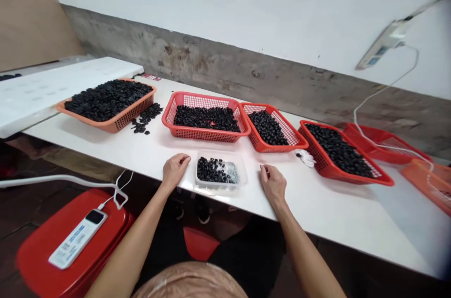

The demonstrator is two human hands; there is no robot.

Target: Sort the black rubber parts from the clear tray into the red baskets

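A clear plastic box (240, 172) stands near the table's front edge, part filled with small black pieces (210, 171). To its left my left hand (174, 170) rests on the white table with the fingers curled and the thumb near the index finger. On the box's other side lies my right hand (274, 183), its fingers curled in as well. Neither hand touches the box. Whatever may be inside the curled fingers is hidden. Behind the box is a red basket (204, 134) holding many similar black pieces.
More baskets of black pieces stand along the table: an orange basket (118, 124) at left, a red basket (294, 143) and another red basket (322, 166) at right. Loose black discs (150, 114) lie beside the orange one. A white power bank (79, 239) sits on a red stool (38, 251).
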